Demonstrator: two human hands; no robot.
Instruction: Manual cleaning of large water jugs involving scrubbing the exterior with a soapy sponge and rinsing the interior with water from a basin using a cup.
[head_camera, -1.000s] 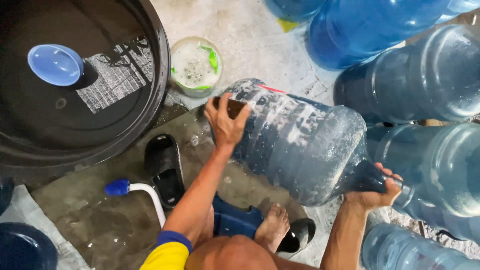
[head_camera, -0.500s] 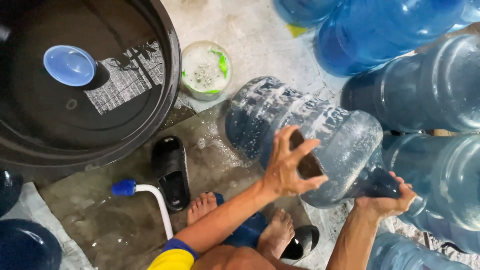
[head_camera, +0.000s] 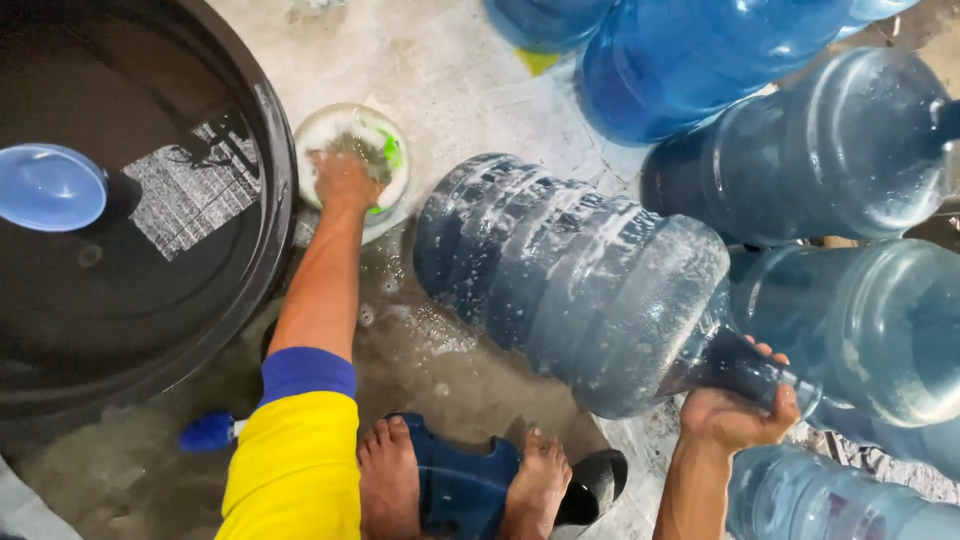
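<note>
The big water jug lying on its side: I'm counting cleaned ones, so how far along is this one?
Done: the jug is wet and sudsy outside. In hand: the right hand grips its neck, while the left hand dips into the small soapy bowl. Left: suds aren't rinsed off; blue jugs wait behind.

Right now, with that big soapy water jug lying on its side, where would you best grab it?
By the neck, from the near right, where the right hand already grips it. The water jug lies tilted on the wet floor, its wide ribbed body soapy and probably slippery, while the narrow neck fits one hand. The left hand is in the small soapy bowl.
</note>
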